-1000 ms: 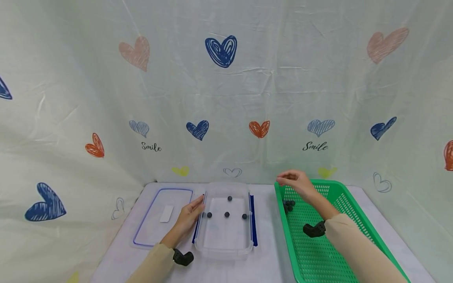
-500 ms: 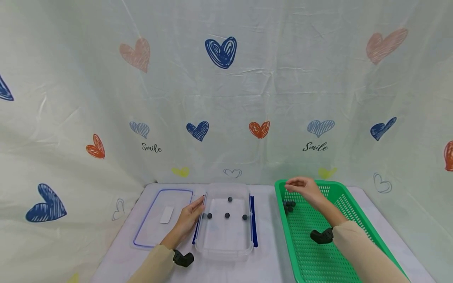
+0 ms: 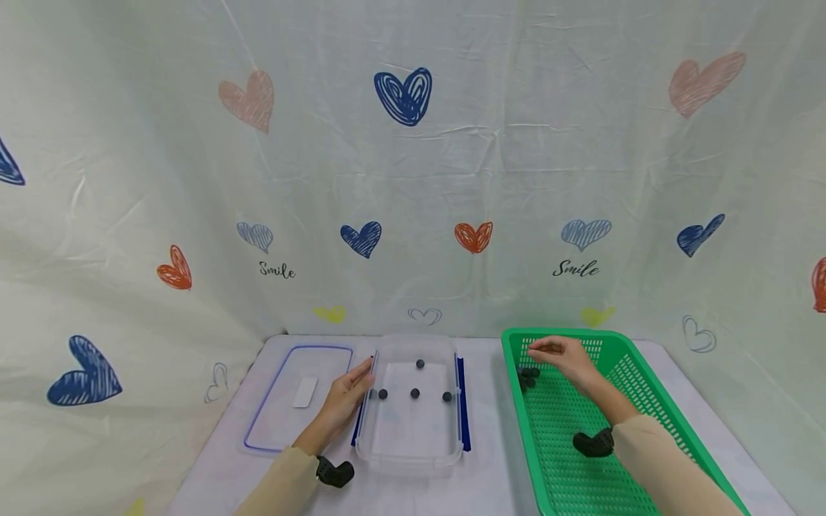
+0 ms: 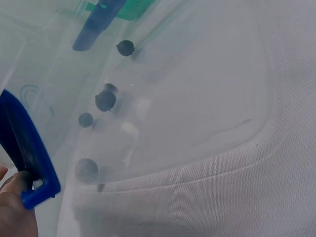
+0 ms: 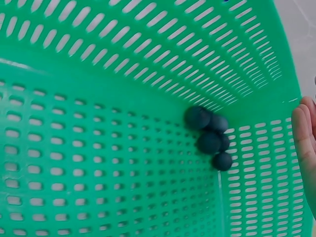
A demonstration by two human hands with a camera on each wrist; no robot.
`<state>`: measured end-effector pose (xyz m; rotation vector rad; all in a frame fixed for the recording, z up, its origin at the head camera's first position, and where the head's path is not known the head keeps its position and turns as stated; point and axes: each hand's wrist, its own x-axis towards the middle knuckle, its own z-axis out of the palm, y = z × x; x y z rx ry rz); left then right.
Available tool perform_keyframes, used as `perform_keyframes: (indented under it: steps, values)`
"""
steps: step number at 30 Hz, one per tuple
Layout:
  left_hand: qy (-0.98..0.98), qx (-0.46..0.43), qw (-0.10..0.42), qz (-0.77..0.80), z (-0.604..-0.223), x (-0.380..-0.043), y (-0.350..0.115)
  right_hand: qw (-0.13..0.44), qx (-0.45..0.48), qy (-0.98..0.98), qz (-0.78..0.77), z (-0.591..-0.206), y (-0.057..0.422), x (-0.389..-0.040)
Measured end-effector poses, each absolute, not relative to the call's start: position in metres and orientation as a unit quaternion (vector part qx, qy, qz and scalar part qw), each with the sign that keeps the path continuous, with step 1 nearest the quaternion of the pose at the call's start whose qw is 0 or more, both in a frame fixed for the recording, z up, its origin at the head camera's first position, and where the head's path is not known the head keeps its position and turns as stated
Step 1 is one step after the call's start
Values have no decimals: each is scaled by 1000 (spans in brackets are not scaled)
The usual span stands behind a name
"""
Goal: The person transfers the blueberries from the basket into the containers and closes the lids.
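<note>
A clear plastic box (image 3: pixel 408 437) with blue side latches (image 3: pixel 464 405) stands mid-table, holding several dark round berries (image 3: pixel 415 393) that look like blueberries. My left hand (image 3: pixel 342 401) rests against its left side, fingers fairly straight; in the left wrist view its fingertips touch a blue latch (image 4: pixel 37 148). My right hand (image 3: pixel 568 362) hovers over the far left part of a green basket (image 3: pixel 568 459), its fingers bent loosely and nothing visible in them. Below it, more berries (image 5: pixel 210 140) cluster in a basket corner; in the right wrist view the right fingers (image 5: pixel 304 131) appear at the edge.
A clear lid (image 3: pixel 280 401) with a blue rim lies left of the box, with a white rectangle (image 3: pixel 305 392) on it. A white cloth (image 3: pixel 487 430) covers the table. Behind it hangs a curtain (image 3: pixel 413 172) printed with hearts.
My right hand has moved down and slightly right, from above the basket's far left rim to over its inside. The left hand, the box and the berries have stayed put.
</note>
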<state>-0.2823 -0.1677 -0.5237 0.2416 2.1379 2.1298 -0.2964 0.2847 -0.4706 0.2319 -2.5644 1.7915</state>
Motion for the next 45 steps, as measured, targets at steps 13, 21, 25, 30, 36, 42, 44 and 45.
perform_keyframes:
  steps: [13, 21, 25, 30, 36, 42, 44, 45]
  values:
    - [706, 77, 58, 701, -522, -283, -167, 3, 59, -834, 548, -491, 296, -295]
    - [709, 90, 53, 698, -523, -285, -168, 4, 59, -844, 533, -503, 297, -294]
    - [706, 90, 52, 700, -523, -286, -167, 12, 58, -847, 528, -509, 297, -294]
    - [686, 84, 55, 720, -524, -286, -166, 21, 51, -859, 509, -517, 296, -295]
    - [681, 83, 57, 726, -525, -285, -166, 21, 48, -864, 501, -526, 294, -293]
    - [686, 78, 59, 721, -524, -283, -167, 19, 45, -864, 501, -530, 292, -291]
    - [686, 76, 58, 721, -524, -283, -167, 20, 47, -866, 498, -532, 291, -290]
    - [687, 76, 58, 720, -525, -283, -167, 20, 48, -867, 496, -532, 291, -290]
